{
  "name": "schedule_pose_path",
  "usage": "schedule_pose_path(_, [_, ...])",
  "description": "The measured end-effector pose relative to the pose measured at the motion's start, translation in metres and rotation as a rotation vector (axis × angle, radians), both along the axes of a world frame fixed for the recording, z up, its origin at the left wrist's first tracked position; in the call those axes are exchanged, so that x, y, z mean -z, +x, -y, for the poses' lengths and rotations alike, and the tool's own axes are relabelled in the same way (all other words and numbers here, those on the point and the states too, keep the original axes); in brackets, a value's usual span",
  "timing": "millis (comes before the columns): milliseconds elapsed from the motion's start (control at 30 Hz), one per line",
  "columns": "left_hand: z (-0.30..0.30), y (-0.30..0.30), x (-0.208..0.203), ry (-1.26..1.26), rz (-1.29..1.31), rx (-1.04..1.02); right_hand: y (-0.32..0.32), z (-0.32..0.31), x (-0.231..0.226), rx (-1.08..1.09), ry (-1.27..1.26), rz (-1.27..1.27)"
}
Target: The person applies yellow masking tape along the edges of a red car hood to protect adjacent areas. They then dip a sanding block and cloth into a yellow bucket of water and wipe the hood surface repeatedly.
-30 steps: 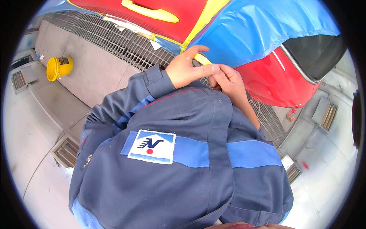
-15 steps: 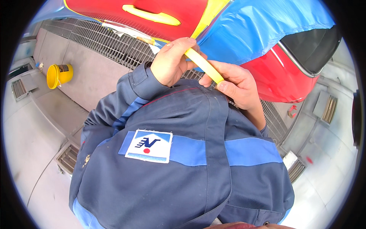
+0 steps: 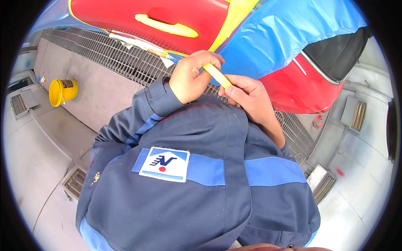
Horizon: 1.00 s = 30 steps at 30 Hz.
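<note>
A short length of yellow masking tape (image 3: 217, 76) spans the gap between my two hands in front of my chest. My left hand (image 3: 190, 79) is closed around its upper left end, with the fingers curled. At the lower right end, my right hand (image 3: 250, 99) pinches the tape between thumb and fingers. Whether it is a loose strip or part of a roll I cannot tell. Just beyond my hands is a red car door (image 3: 109, 13) with a handle covered in yellow (image 3: 166, 26). Blue masking film (image 3: 289, 37) drapes over the car on the right.
Floor grating (image 3: 100, 50) runs along the car. Beside it on the left stands a yellow bucket (image 3: 63, 91). A red rear body panel (image 3: 301, 90) bulges out at the right, with a small red object (image 3: 318, 121) on the floor near it.
My hands have come closer together and the visible span of tape is shorter. My left hand has turned, with its back now showing more.
</note>
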State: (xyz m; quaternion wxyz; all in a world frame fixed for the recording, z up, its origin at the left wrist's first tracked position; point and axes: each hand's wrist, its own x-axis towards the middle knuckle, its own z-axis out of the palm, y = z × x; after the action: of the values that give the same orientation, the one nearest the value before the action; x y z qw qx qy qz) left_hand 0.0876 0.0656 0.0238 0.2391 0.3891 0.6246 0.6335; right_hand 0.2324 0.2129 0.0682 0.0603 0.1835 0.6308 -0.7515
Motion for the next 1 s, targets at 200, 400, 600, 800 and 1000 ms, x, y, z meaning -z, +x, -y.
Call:
schedule_pose_path(200, [0.005,-0.001,-0.004,0.036,-0.323,-0.025,-0.005,0.009,0.005,0.033,0.132,0.017])
schedule_pose_path(400, [0.008,-0.005,-0.002,0.028,-0.288,-0.037,-0.004,0.017,0.006,0.014,0.141,-0.092])
schedule_pose_path(600, [0.011,-0.007,0.003,0.024,-0.273,-0.020,-0.007,0.019,0.010,0.039,0.226,-0.020])
schedule_pose_path(800, [0.013,-0.011,0.008,0.034,-0.279,-0.017,-0.008,0.021,0.016,0.016,0.215,-0.059])
schedule_pose_path(1000, [0.012,-0.008,0.015,0.027,-0.347,0.027,-0.010,0.018,0.032,0.010,0.539,-0.110])
